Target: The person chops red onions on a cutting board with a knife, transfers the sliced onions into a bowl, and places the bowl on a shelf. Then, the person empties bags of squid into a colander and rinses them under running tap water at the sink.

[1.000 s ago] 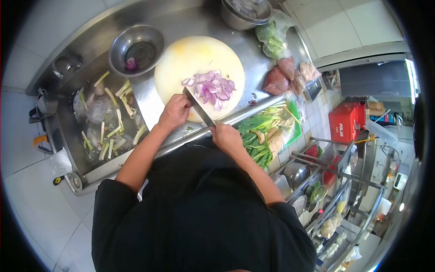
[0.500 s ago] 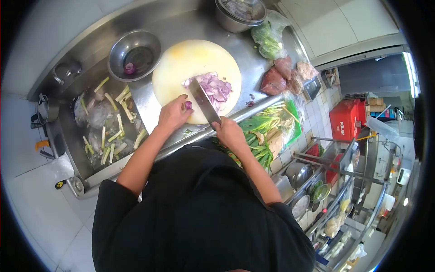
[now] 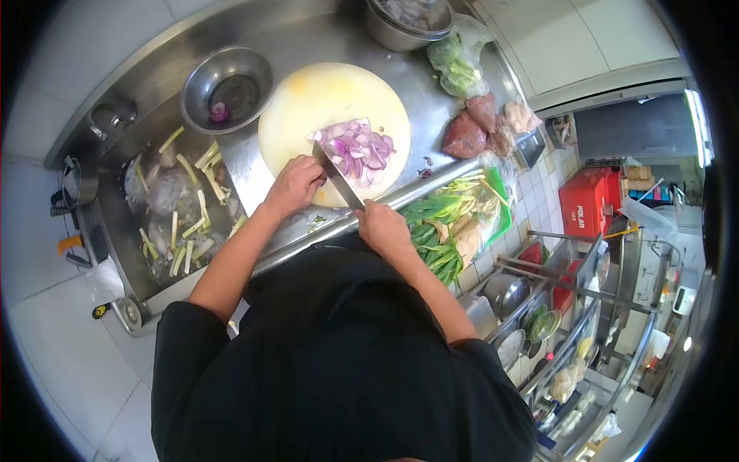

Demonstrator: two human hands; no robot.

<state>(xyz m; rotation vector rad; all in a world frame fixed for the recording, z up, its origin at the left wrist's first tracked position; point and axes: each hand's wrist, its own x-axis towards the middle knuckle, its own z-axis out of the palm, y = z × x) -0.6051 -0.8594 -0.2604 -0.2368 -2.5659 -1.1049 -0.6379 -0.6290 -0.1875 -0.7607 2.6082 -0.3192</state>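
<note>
Purple onion slices [image 3: 360, 150] are lying in a loose heap on a round, pale cutting board [image 3: 312, 88], spreading from its middle toward four o'clock. A broad-bladed knife [image 3: 337, 177] is slanting across the board just beside the heap, its tip pointing toward eleven o'clock. The right hand [image 3: 383, 229] is gripping the knife at its handle end, fingers wrapped closed around it. The left hand [image 3: 297, 185] is resting at the board's seven o'clock edge, its fingers curling close beside the blade; whether they are gripping anything underneath cannot be told.

Around the board, a steel counter [image 3: 422, 100] is stretching out. At ten o'clock, a metal bowl [image 3: 188, 96] is holding one purple onion piece [image 3: 219, 112]. At eight o'clock, cut pale-green stalks [image 3: 188, 169] are lying scattered in a sink [image 3: 115, 223]. At one o'clock, stacked metal bowls [image 3: 392, 35] are standing; at two, a clear bag of greens [image 3: 459, 63] is sitting. At three, reddish raw meat [image 3: 466, 137] is resting. At five, long leafy greens [image 3: 437, 250] are lying below the counter's edge.
</note>
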